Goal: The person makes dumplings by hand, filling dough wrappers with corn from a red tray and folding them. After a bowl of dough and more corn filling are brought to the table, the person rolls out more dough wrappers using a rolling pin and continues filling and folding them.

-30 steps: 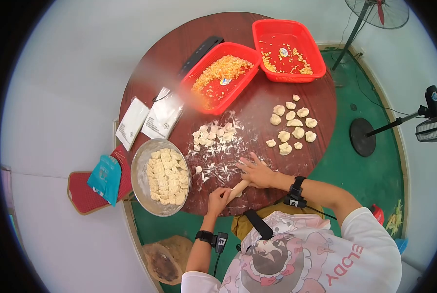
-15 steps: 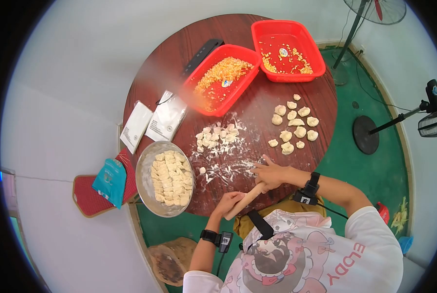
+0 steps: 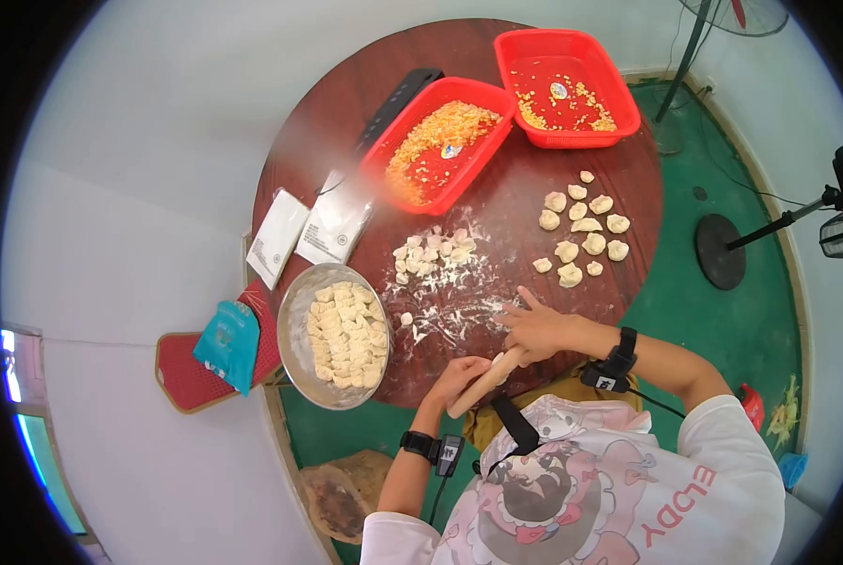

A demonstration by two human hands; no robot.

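A wooden rolling pin [image 3: 482, 384] slants over the table's near edge. My right hand [image 3: 539, 330] is closed on its upper end, with a couple of fingers stretched out toward the floured tabletop. Beside the pin, my left hand [image 3: 457, 379] has its fingers pinched together, and a small pale piece of dough [image 3: 498, 358] shows at their tips, partly hidden. Small dough pieces [image 3: 431, 254] lie in a floury pile ahead of my hands, and a single dough piece [image 3: 406, 319] sits apart. Several filled dumplings [image 3: 586, 225] are spread out at the right.
A metal bowl [image 3: 289, 325] with rows of dumplings stands left. Two red baskets [image 3: 459, 193] [image 3: 581, 139] with chopped yellow-orange filling are at the back. White packets [image 3: 278, 235] lie on the round table [image 3: 346, 113]. A chair [image 3: 181, 372] holds a teal bag [image 3: 228, 344]; a fan [image 3: 721, 250] stands right.
The view has shifted slightly, so everything sits a little further right. My left hand has moved closer along the rolling pin toward my right hand, and a pale dough piece now shows between them.
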